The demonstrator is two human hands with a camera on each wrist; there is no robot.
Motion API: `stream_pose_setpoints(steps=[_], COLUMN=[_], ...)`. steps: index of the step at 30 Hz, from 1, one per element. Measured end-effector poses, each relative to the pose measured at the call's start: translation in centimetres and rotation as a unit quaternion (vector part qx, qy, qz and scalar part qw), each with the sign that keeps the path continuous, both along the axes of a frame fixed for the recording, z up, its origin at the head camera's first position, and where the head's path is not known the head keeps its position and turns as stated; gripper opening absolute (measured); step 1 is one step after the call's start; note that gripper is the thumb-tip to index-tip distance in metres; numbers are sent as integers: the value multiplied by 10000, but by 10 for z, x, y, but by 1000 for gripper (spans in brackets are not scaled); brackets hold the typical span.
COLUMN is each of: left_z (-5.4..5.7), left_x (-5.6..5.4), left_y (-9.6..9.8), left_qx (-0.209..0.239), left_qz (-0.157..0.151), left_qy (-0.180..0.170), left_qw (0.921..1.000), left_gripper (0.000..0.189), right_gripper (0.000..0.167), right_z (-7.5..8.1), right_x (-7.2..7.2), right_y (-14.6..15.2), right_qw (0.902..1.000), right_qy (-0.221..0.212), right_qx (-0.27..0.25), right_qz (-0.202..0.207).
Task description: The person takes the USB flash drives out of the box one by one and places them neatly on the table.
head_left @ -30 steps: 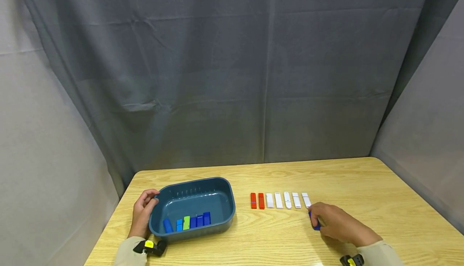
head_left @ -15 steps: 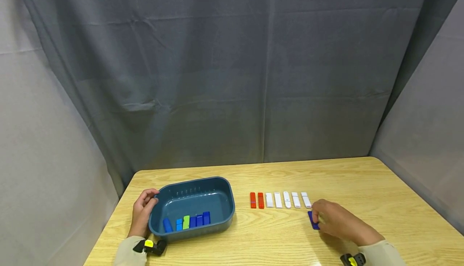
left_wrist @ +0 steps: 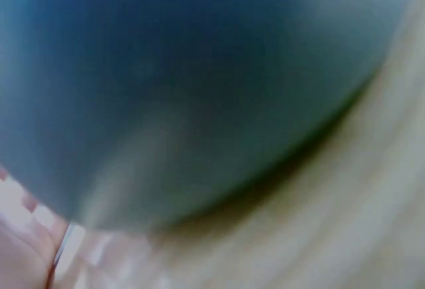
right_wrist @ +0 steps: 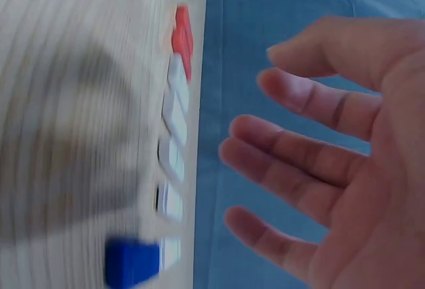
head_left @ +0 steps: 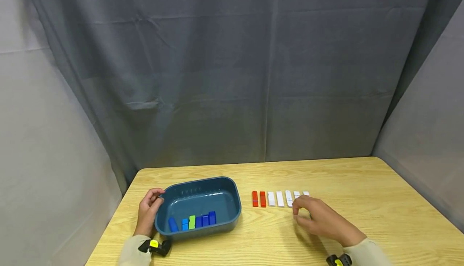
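My left hand [head_left: 148, 211] holds the left rim of a dark teal plastic tub [head_left: 203, 231], its fingers bent at the edge. Inside the tub lie blue USB sticks [head_left: 205, 220] and a green one [head_left: 192, 222]. My right hand [head_left: 322, 219] hovers above the table with nothing in its fingers; in the right wrist view, thumb and index tip come close together while the other fingers are loosely bent. Past it runs a row of two red USB sticks [head_left: 255, 198] and several white ones [head_left: 280, 198]. A blue USB stick [right_wrist: 131, 262] lies at the row's near end, hidden in the head view.
The wooden table [head_left: 261, 242] has its back edge against a grey curtain [head_left: 203, 97], with pale cloth walls at both sides. In the left wrist view the tub's blurred side fills most of the picture.
My right hand has let go of the dark blue USB stick and moved left, lifting over the white end of the row. The left hand stays at the tub's rim.
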State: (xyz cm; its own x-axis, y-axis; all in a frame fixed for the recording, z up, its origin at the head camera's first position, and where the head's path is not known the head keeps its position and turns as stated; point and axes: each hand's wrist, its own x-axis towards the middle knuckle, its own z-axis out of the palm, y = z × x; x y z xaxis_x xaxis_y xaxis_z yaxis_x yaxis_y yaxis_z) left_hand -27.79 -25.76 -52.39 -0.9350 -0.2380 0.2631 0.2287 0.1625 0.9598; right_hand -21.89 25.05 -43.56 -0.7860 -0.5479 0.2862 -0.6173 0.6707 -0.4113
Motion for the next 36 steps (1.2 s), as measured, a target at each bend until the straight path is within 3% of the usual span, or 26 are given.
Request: stream_pose_setpoints(steps=[6,11,17,21,27,33,36], left_z=[1,1,0,-1,0,21,14], left_x=[6,7,6,4,3,17,14], left_y=[7,15,29,34,36,43,40], left_qx=[-125,-125,-44,-37,67,-33,-101], left_qz=[-77,-151,-352,-404,-521,-597,-502], left_qy=[1,158,150,23,-182,-228,-147], left_qw=[9999,9997,9993,9992,9985,9980,9986], left_gripper=[24,23,24,24,24,24,24], right_gripper=[19,25,15,8,19,38,43], right_z=[2,10,11,5,-7,-19,-23], right_x=[0,0,3,5,4,4,6], right_y=[-33,-64,-105,-134,-171,-192,-196], right_qw=[9973,9896,9878,9931,9967,9961,9944], right_qy=[586,1068,1051,757,682,94,182], right_qx=[-368,-732,-826,-555,146,868,1039], right_qz=[240,620,800,699,415,112,-22])
